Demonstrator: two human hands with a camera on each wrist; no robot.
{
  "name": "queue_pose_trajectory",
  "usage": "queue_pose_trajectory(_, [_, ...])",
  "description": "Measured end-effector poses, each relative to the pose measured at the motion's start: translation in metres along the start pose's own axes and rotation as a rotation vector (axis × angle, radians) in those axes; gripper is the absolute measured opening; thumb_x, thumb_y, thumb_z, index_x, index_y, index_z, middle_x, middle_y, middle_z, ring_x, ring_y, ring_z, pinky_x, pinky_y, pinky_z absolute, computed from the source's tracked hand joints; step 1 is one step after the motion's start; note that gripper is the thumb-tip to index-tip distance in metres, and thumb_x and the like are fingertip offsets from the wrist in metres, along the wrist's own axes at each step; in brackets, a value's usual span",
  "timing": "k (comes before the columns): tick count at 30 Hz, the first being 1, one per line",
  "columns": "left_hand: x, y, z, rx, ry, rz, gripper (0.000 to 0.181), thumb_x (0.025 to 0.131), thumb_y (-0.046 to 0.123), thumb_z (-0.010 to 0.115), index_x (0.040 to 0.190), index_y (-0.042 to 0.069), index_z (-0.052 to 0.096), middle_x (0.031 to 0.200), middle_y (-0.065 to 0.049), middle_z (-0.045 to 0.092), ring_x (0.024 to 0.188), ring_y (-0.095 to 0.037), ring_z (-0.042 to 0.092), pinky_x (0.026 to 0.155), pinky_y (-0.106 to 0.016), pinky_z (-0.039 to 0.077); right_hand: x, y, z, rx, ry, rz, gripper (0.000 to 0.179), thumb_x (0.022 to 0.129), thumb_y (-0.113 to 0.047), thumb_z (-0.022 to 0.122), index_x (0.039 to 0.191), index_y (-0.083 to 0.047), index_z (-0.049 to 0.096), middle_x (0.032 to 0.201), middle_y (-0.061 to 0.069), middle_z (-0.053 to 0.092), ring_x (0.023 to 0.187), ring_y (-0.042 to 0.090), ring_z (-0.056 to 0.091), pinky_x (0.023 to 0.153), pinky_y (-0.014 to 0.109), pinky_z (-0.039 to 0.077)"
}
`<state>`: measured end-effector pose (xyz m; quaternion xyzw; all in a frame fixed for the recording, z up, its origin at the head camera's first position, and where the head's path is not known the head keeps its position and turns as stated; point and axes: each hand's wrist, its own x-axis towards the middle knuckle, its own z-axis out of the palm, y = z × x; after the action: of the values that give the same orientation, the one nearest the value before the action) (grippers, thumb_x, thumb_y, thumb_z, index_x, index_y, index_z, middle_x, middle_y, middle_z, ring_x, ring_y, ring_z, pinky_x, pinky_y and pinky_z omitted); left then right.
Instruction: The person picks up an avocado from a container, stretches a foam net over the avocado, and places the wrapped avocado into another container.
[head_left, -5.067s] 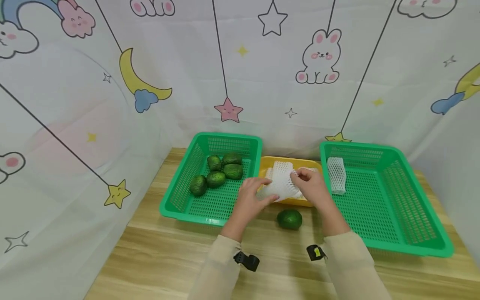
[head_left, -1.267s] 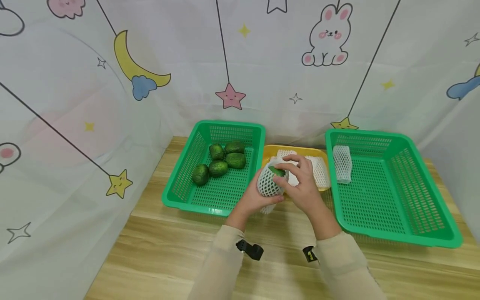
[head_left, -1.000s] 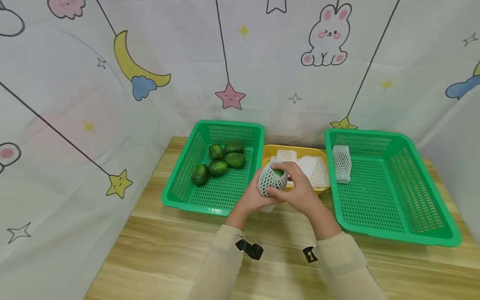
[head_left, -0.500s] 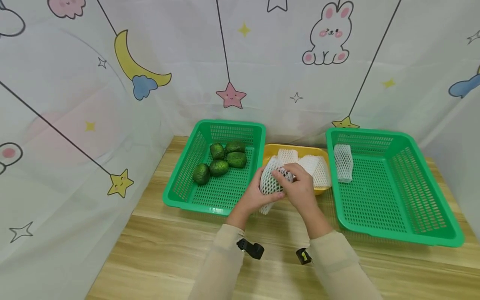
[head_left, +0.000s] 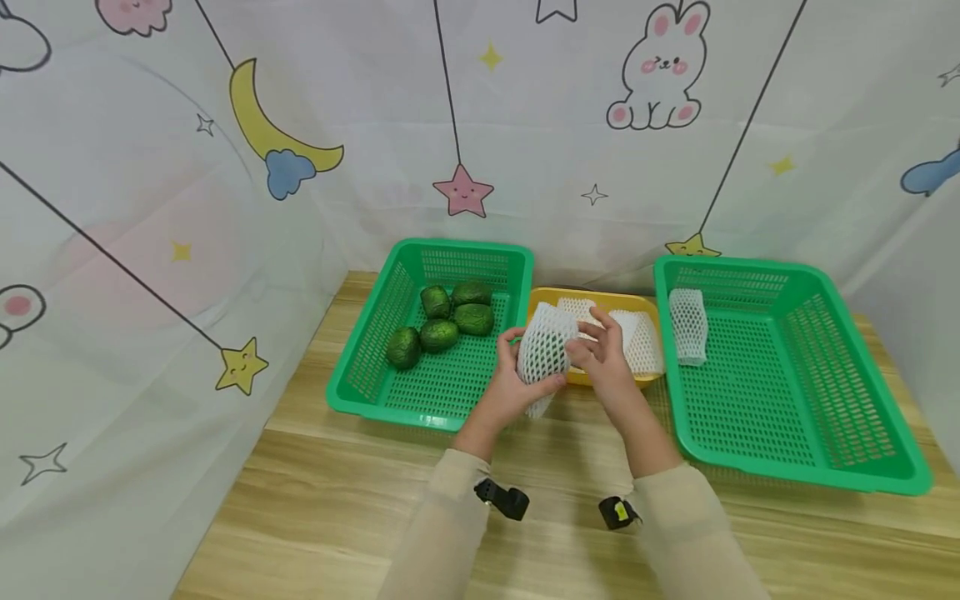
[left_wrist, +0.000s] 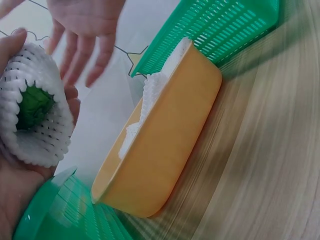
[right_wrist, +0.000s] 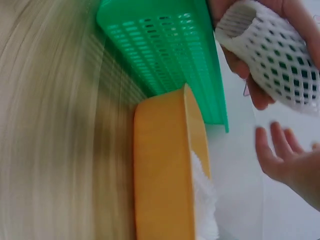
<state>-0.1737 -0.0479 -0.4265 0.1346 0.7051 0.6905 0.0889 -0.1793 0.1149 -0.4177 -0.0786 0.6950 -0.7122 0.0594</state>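
My left hand (head_left: pixel 504 396) grips an avocado wrapped in a white foam net sleeve (head_left: pixel 546 350), held up in front of the yellow tray. Through the sleeve's open end in the left wrist view, the green avocado (left_wrist: pixel 34 106) shows inside, with the netting reaching past it. My right hand (head_left: pixel 611 367) is just to the right of the sleeve with its fingers spread and relaxed. A gap separates that hand from the net in the right wrist view, and it holds nothing.
Several avocados (head_left: pixel 438 335) lie in the green basket (head_left: pixel 352 400) on the left. Behind my hands, the yellow tray (head_left: pixel 648 382) contains several foam sleeves (head_left: pixel 641 346). The right green basket (head_left: pixel 795 477) holds one white netted item (head_left: pixel 687 327). A printed curtain hangs behind.
The avocado that lay on the table is now inside the foam sleeve in my left hand. My right hand, which was pulling at the sleeve's edge, has let go and moved right.
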Motion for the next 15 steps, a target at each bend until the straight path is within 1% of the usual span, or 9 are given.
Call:
queue_pose_trajectory(1, [0.000,0.000,0.000,0.000,0.007,0.001,0.072,0.085,0.012,0.066,0.134,0.007,0.013,0.131,-0.020,0.038,0.106,-0.029,0.051,0.086,-0.038,0.046,-0.001,0.002,-0.002,0.029,-0.048,0.045,0.069,0.096,-0.026,0.050,0.145,-0.010,0.005,0.143,0.017,0.024,0.127,0.029,0.031,0.100,0.046,0.032])
queue_pose_trajectory(3, [0.000,0.000,-0.002,-0.002,0.007,0.018,0.066,0.089,0.014,0.061,0.136,0.004,0.015,0.128,-0.022,0.039,0.105,-0.031,0.051,0.086,-0.039,0.047,-0.002,0.005,-0.005,0.077,-0.139,0.108,0.071,0.095,-0.023,0.052,0.147,-0.009,0.006,0.145,0.019,0.021,0.128,0.033,0.030,0.100,0.050,0.032])
queue_pose_trajectory(5, [0.000,0.000,-0.003,0.024,0.004,0.058,0.060,0.093,0.017,0.055,0.137,0.000,0.018,0.128,-0.024,0.035,0.107,-0.033,0.047,0.087,-0.041,0.045,-0.003,0.007,-0.006,0.127,-0.218,0.136,0.069,0.095,-0.019,0.051,0.147,-0.007,0.007,0.146,0.019,0.020,0.128,0.035,0.031,0.100,0.050,0.033])
queue_pose_trajectory(6, [-0.001,0.000,-0.004,0.038,0.001,0.084,0.057,0.094,0.018,0.052,0.137,-0.002,0.020,0.128,-0.025,0.033,0.109,-0.034,0.044,0.089,-0.042,0.043,-0.003,0.009,-0.006,0.150,-0.239,0.142,0.068,0.095,-0.017,0.050,0.147,-0.006,0.008,0.146,0.020,0.021,0.126,0.034,0.033,0.099,0.048,0.035])
queue_pose_trajectory(9, [0.000,-0.002,-0.005,0.090,-0.009,0.147,0.056,0.097,0.028,0.046,0.138,-0.005,0.026,0.131,-0.025,0.025,0.115,-0.035,0.035,0.093,-0.044,0.038,-0.003,0.008,-0.005,0.207,-0.233,0.150,0.066,0.094,-0.012,0.051,0.147,-0.006,0.012,0.142,0.020,0.028,0.119,0.027,0.043,0.095,0.043,0.041])
queue_pose_trajectory(11, [0.000,-0.004,-0.006,0.111,-0.024,0.182,0.062,0.098,0.038,0.041,0.138,-0.006,0.028,0.133,-0.025,0.021,0.119,-0.035,0.029,0.096,-0.046,0.035,-0.002,0.005,-0.005,0.225,-0.193,0.167,0.065,0.093,-0.011,0.053,0.145,-0.007,0.015,0.135,0.016,0.037,0.112,0.020,0.049,0.091,0.038,0.043])
queue_pose_trajectory(13, [0.001,-0.004,-0.006,0.121,-0.053,0.209,0.070,0.098,0.048,0.034,0.141,-0.006,0.025,0.133,-0.027,0.021,0.122,-0.037,0.027,0.097,-0.048,0.034,0.001,-0.005,-0.008,0.284,-0.146,0.176,0.058,0.092,-0.008,0.052,0.140,-0.009,0.020,0.125,0.011,0.044,0.104,0.016,0.053,0.088,0.034,0.045])
queue_pose_trajectory(15, [0.001,-0.005,-0.007,0.112,-0.070,0.234,0.073,0.097,0.051,0.027,0.142,-0.007,0.022,0.133,-0.030,0.023,0.123,-0.040,0.026,0.098,-0.051,0.032,0.007,-0.021,-0.020,0.353,-0.107,0.144,0.049,0.092,-0.006,0.050,0.134,-0.012,0.025,0.117,0.005,0.048,0.099,0.015,0.055,0.084,0.031,0.045])
